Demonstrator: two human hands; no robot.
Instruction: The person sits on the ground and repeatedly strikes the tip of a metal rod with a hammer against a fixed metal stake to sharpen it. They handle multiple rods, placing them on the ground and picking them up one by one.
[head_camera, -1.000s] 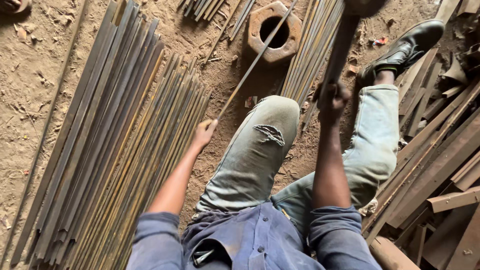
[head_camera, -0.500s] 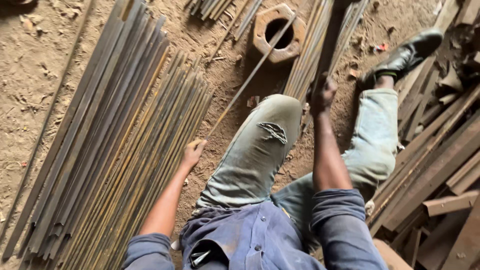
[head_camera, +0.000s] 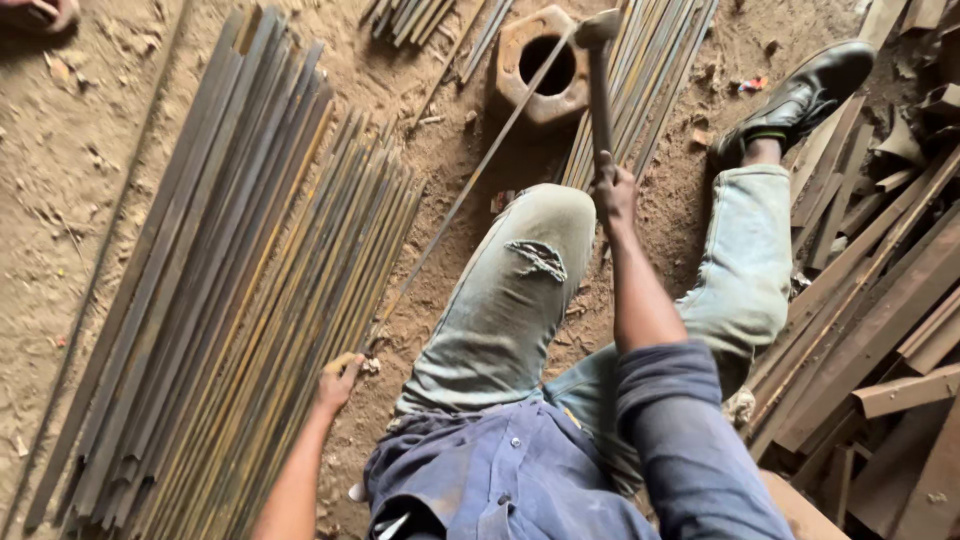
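the right hand (head_camera: 612, 190) grips the hammer (head_camera: 598, 80), its handle running toward twelve o'clock, head over the thin rod (head_camera: 470, 190); the left hand (head_camera: 338, 380) seemingly pinches the rod's near end at seven o'clock.

You sit on the dirt floor (head_camera: 90, 200) with your legs stretched out in pale, torn jeans. Your right hand (head_camera: 612, 192) grips the handle of a hammer (head_camera: 598, 70), whose head is just above the far end of a thin metal rod (head_camera: 470, 185). That rod runs slantwise from an octagonal metal block (head_camera: 520, 85) with a round hole down to your left hand (head_camera: 338, 380), which holds its near end. A wide heap of long metal strips (head_camera: 220, 300) lies just beside that hand. More bars (head_camera: 650, 70) lie beyond your knee, and rusty offcuts (head_camera: 880, 330) are piled at your right, near your black shoe (head_camera: 800, 95).
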